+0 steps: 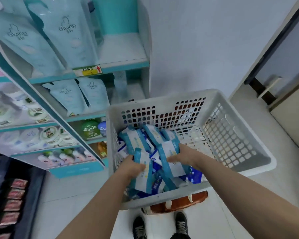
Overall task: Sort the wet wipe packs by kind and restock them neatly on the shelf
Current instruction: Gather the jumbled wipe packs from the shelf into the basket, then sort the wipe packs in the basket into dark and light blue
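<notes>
Nearest to the camera, two dark shoes (160, 226) are seen on the pale floor, and just beyond them a brown stool (178, 202) on which the grey basket (248, 147) is rested, probably so that the packs are brought to a comfortable height. Inside the basket, the left hand (133, 165) is closed around a light-blue pack (142, 171), and the right hand (181, 156) is closed on a second light-blue pack (169, 152). Dark-blue packs (193, 175) are mixed underneath, so it is judged that one kind is being picked out first. The far half of the basket is bare. Farther away, to the left, the shelf (124, 64) is seen, where an open space beside the pale refill pouches (66, 37) seems to be left for the restocking.
</notes>
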`<state>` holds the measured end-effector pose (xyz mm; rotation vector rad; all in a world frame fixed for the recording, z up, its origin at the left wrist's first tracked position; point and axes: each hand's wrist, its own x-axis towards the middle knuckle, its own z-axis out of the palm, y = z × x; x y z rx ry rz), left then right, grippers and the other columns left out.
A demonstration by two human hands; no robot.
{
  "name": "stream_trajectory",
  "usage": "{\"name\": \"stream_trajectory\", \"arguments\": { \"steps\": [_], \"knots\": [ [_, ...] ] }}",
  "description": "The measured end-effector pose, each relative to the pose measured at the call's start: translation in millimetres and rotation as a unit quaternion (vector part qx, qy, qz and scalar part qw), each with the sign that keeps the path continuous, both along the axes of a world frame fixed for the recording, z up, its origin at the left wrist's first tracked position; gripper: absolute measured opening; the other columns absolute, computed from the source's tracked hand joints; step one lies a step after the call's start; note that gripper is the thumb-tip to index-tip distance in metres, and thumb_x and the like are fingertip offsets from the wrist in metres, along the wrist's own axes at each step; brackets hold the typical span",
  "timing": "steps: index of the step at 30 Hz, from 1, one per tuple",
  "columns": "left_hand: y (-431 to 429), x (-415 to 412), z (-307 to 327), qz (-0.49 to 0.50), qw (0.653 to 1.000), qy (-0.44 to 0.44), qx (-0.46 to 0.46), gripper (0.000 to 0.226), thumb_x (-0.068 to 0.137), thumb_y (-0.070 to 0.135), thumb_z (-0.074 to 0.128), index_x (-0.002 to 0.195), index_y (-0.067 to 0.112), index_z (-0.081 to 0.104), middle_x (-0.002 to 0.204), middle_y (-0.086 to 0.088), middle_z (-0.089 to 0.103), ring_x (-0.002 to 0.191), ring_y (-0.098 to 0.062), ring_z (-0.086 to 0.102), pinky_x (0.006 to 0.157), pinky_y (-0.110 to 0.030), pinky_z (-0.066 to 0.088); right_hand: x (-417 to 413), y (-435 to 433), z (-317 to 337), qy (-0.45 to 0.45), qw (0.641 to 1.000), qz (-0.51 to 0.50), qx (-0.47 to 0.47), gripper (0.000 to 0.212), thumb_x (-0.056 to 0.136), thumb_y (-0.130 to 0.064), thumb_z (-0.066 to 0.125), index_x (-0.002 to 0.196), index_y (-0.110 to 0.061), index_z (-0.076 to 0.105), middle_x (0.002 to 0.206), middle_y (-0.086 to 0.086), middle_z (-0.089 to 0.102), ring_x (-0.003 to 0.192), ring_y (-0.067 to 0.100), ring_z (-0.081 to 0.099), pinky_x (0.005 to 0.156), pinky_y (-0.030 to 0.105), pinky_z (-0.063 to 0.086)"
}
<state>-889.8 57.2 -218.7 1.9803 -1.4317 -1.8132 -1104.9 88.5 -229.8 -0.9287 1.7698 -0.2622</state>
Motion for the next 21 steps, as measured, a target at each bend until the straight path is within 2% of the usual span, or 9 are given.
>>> {"name": "stream_trajectory", "arguments": {
  "steps": [2, 5, 9, 12, 14, 15, 16, 18, 21],
  "knots": [
    [0, -3, -3, -0.043, 0.997, -0.062, 0.009, 0.044, 0.085, 0.011, 0.067, 0.125, 0.009, 0.050, 0.118, -0.014, 0.061, 0.104, -0.031, 0.061, 0.092, -0.041, 0.051, -7, -7, -18, 0.021, 0.996, 0.078, 0.047, 0.063, 0.069, -0.045, 0.076, 0.120, -0.018, 0.052, 0.113, 0.003, 0.064, 0.101, 0.023, 0.063, 0.091, 0.039, 0.052],
    [3, -7, -7, -0.075, 0.990, -0.118, 0.026, 0.046, 0.084, 0.016, 0.072, 0.126, 0.010, 0.054, 0.124, -0.011, 0.061, 0.106, -0.026, 0.059, 0.096, -0.036, 0.048, -16, -17, -42, 0.067, 0.967, 0.221, 0.112, 0.080, 0.066, -0.061, 0.064, 0.133, -0.019, 0.048, 0.133, 0.003, 0.054, 0.117, 0.025, 0.054, 0.101, 0.041, 0.044],
    [9, -11, -12, -0.119, 0.975, -0.188, 0.010, 0.043, 0.085, 0.028, 0.072, 0.123, 0.009, 0.059, 0.123, -0.007, 0.062, 0.100, -0.020, 0.057, 0.083, -0.023, 0.040, -26, -20, -54, 0.089, 0.933, 0.324, 0.126, 0.080, 0.070, -0.066, 0.061, 0.137, -0.024, 0.044, 0.137, 0.001, 0.051, 0.118, 0.024, 0.051, 0.102, 0.042, 0.043],
    [10, -14, -11, -0.118, 0.969, -0.216, -0.015, 0.039, 0.089, 0.035, 0.066, 0.114, 0.006, 0.064, 0.110, -0.010, 0.066, 0.091, -0.019, 0.061, 0.063, -0.024, 0.038, -31, -20, -56, 0.095, 0.925, 0.350, 0.114, 0.062, 0.077, -0.057, 0.067, 0.123, -0.019, 0.050, 0.117, 0.003, 0.059, 0.096, 0.020, 0.059, 0.082, 0.032, 0.052],
    [11, -13, -12, -0.106, 0.967, -0.230, -0.041, 0.026, 0.089, 0.034, 0.067, 0.091, 0.008, 0.064, 0.081, -0.003, 0.060, 0.067, -0.010, 0.055, 0.048, -0.019, 0.030, -32, -19, -55, 0.081, 0.918, 0.368, 0.121, 0.045, 0.081, -0.046, 0.070, 0.108, -0.017, 0.050, 0.094, 0.000, 0.059, 0.075, 0.015, 0.061, 0.059, 0.023, 0.050],
    [12, -13, -12, -0.103, 0.963, -0.244, -0.054, 0.025, 0.089, 0.033, 0.067, 0.077, 0.014, 0.057, 0.071, 0.001, 0.053, 0.059, -0.007, 0.046, 0.046, -0.018, 0.026, -32, -18, -54, 0.077, 0.912, 0.385, 0.118, 0.042, 0.082, -0.043, 0.070, 0.106, -0.016, 0.050, 0.089, -0.001, 0.058, 0.069, 0.013, 0.060, 0.055, 0.022, 0.047],
    [12, -14, -13, -0.105, 0.958, -0.259, -0.067, 0.032, 0.089, 0.033, 0.067, 0.069, 0.017, 0.048, 0.066, 0.003, 0.047, 0.056, -0.006, 0.041, 0.045, -0.020, 0.025, -32, -18, -54, 0.081, 0.902, 0.407, 0.115, 0.040, 0.084, -0.043, 0.068, 0.106, -0.014, 0.052, 0.088, -0.001, 0.059, 0.068, 0.013, 0.059, 0.056, 0.022, 0.047],
    [13, -14, -13, -0.121, 0.949, -0.275, -0.101, 0.035, 0.090, 0.032, 0.066, 0.070, 0.014, 0.042, 0.067, 0.003, 0.043, 0.060, -0.011, 0.040, 0.052, -0.025, 0.028, -30, -15, -53, 0.096, 0.882, 0.452, 0.093, 0.044, 0.089, -0.048, 0.060, 0.110, -0.009, 0.054, 0.096, 0.004, 0.063, 0.077, 0.017, 0.060, 0.067, 0.028, 0.047],
    [8, -14, -11, -0.118, 0.937, -0.293, -0.150, 0.025, 0.090, 0.029, 0.065, 0.080, 0.012, 0.050, 0.079, -0.002, 0.054, 0.074, -0.017, 0.049, 0.063, -0.027, 0.035, -29, -14, -59, 0.077, 0.893, 0.438, 0.064, 0.046, 0.088, -0.047, 0.061, 0.110, -0.007, 0.056, 0.109, 0.008, 0.063, 0.095, 0.023, 0.062, 0.083, 0.035, 0.052]
  ]
}}
